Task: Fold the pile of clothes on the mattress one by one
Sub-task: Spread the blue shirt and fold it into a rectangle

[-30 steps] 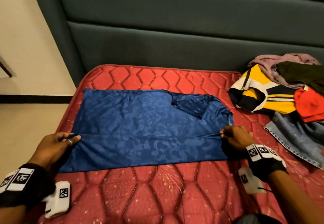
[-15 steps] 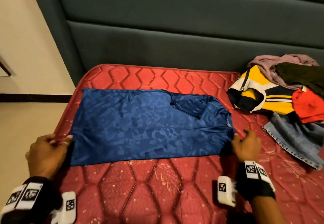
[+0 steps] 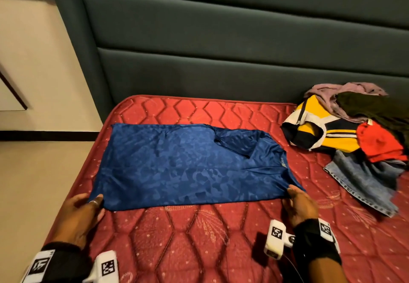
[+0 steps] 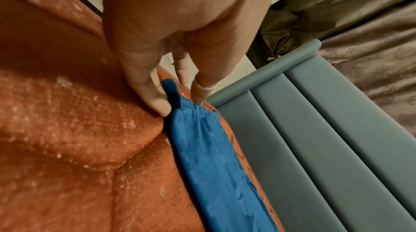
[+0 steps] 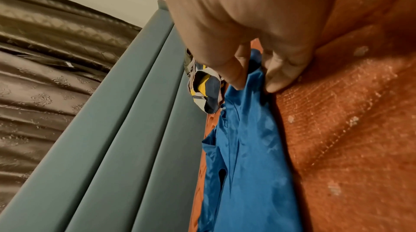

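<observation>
Head view showed a blue shirt with a tone-on-tone camouflage pattern lying folded lengthwise into a long rectangle on the red quilted mattress, its sleeve turned in over the top right part. The left hand pinched the shirt's near-left corner, and the left wrist view confirmed it: the thumb and a ringed finger closed on a small tab of blue cloth that stood up between them. The right hand gripped the near-right corner, and the right wrist view showed the thumb and fingertips gathered on the bunched blue fabric there. Both hands rested low on the mattress, well apart, with the shirt stretched between them. At the right side of the mattress, against the dark green padded headboard, sat the pile of clothes: a yellow, navy and white striped top, a red garment, a mauve piece, a dark olive piece and blue denim jeans spread toward the near edge. No brand or readable writing showed on any garment; the only markings were black-and-white square tags on the wrist-worn devices. Beige floor lay to the left of the bed.
</observation>
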A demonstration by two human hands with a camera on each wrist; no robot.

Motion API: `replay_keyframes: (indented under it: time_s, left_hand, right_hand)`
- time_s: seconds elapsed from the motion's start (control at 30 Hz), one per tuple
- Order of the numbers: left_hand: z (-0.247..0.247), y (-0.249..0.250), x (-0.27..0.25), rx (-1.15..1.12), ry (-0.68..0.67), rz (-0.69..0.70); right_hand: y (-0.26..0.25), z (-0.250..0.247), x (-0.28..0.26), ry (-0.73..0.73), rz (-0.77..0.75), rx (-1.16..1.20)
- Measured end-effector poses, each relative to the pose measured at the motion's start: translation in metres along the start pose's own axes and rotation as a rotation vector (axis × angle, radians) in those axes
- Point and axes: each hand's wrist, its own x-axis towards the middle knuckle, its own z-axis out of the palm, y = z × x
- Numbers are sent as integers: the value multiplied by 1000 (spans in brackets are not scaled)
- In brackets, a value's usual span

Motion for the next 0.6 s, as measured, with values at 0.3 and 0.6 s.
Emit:
replay_keyframes:
  time_s: [0.3,0.6]
  left_hand:
    - [6,3,5,126,-7,39]
    - [-12,16,2,-106,-93,-114]
  right_hand:
    - [3,-3,1,-17,-25,-25]
    - [3,-9,-7,54,-53,-23]
